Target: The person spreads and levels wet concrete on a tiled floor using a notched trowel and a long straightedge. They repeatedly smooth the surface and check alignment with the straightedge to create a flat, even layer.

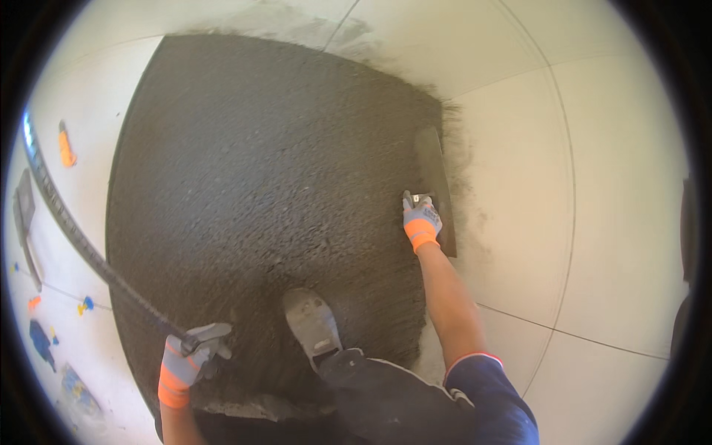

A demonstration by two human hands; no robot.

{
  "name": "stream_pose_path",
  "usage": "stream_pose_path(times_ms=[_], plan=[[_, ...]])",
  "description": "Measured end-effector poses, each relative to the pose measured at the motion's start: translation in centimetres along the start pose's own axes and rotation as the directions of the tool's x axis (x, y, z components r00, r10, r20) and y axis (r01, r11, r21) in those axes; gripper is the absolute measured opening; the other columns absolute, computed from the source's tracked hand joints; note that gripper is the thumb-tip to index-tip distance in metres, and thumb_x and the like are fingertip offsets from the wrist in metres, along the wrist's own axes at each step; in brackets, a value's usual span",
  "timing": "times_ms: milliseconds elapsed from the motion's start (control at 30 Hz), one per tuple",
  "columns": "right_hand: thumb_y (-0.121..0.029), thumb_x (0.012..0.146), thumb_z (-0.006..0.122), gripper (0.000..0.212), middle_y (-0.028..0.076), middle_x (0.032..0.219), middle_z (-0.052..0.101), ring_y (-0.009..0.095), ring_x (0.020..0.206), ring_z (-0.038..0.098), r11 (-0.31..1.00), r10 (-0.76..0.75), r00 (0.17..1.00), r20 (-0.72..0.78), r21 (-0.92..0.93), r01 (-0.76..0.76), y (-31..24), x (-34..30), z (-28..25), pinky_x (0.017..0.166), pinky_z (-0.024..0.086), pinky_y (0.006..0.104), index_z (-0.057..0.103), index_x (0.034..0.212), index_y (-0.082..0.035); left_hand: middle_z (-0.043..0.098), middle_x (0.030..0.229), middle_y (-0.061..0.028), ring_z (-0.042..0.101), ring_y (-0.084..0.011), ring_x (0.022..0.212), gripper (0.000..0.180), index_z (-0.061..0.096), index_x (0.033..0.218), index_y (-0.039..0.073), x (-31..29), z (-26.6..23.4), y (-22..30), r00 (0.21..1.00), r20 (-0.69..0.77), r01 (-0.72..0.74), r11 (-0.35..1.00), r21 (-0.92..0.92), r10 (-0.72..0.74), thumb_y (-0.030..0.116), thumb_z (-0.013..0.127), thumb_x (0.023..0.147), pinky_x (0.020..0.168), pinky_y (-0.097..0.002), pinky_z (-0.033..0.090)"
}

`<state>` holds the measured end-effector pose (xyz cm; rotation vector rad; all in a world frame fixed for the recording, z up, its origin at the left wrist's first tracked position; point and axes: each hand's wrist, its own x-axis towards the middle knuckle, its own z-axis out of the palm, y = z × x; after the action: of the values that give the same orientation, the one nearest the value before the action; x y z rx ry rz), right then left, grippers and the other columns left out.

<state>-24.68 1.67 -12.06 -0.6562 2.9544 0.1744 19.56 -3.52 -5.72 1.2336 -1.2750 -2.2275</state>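
My right hand [423, 219], in a grey and orange glove, grips a finishing trowel [441, 193]. The trowel's long flat blade lies along the right edge of a patch of dark wet mortar [252, 163], where the mortar meets the pale wall. In my left hand [194, 363], gloved the same way, is the near end of a long dark bar [96, 259]. The bar runs up and left over the mortar's edge and looks bent in this view. One of my shoes [311, 326] rests on the mortar between my hands.
Pale floor tiles [96, 96] border the mortar on the left. On them lie an orange-handled tool [66, 145], a flat grey tool [27, 222], small blue and yellow pieces [86, 305], a dark blue item [42, 344] and a plastic bag [80, 389]. Pale wall panels [512, 133] rise on the right.
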Motion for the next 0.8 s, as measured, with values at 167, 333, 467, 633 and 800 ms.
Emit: stream_pose_path(times_ms=[167,333,467,633,800], plan=[[-0.047,0.072,0.052,0.043,0.015,0.063,0.058,0.032,0.058,0.057,0.838,-0.541,0.84,0.038,-0.066,0.542,-0.2,-8.1,1.8,0.055,0.045,0.0395,0.048,0.075,-0.004,0.059,0.064,-0.0116,0.046,-0.0095,0.038,0.048,0.054,0.099,-0.006,0.0,-0.2,1.0,0.998,0.053,0.024,1.0,0.013,-0.025,0.03,0.06,0.069,0.035,-0.0193,0.035],[-0.041,0.071,0.056,0.037,0.015,0.057,0.055,0.03,0.055,0.056,0.601,-0.798,0.58,0.164,0.14,0.787,1.2,-13.4,0.5,0.051,0.044,0.0381,0.049,0.067,-0.004,0.059,0.063,-0.0122,0.044,-0.0087,0.036,0.05,0.053,0.1,-0.006,0.5,0.2,2.4,0.994,0.105,-0.047,0.997,0.056,0.041,0.033,0.06,0.069,0.034,-0.0193,0.035],[-0.049,0.073,0.049,0.046,0.016,0.063,0.057,0.034,0.062,0.057,0.901,-0.424,0.906,0.009,0.107,0.42,1.0,-11.8,-0.7,0.058,0.045,0.0402,0.054,0.075,-0.003,0.059,0.063,-0.0108,0.042,-0.0067,0.037,0.051,0.054,0.101,-0.004,0.4,0.6,3.1,0.985,0.152,-0.088,0.995,0.051,0.08,0.035,0.06,0.07,0.035,-0.0186,0.033],[-0.048,0.074,0.046,0.044,0.018,0.077,0.058,0.033,0.076,0.057,0.961,-0.268,0.925,0.271,0.143,0.236,3.7,-15.1,-1.6,0.069,0.044,0.0401,0.055,0.081,-0.005,0.059,0.063,-0.01,0.042,-0.0058,0.039,0.056,0.055,0.101,-0.004,-0.1,1.2,3.6,0.979,0.201,-0.051,0.998,0.045,0.041,0.04,0.061,0.068,0.036,-0.0186,0.032],[-0.052,0.074,0.045,0.053,0.017,0.095,0.057,0.029,0.09,0.055,0.986,-0.094,0.765,0.638,-0.048,0.161,8.6,-22.6,-3.3,0.08,0.041,0.0355,0.052,0.1,-0.006,0.059,0.062,-0.0098,0.043,-0.0059,0.039,0.058,0.055,0.101,-0.004,0.4,1.8,4.1,0.953,0.286,-0.131,0.988,0.079,0.103,0.042,0.062,0.067,0.036,-0.0187,0.033]])
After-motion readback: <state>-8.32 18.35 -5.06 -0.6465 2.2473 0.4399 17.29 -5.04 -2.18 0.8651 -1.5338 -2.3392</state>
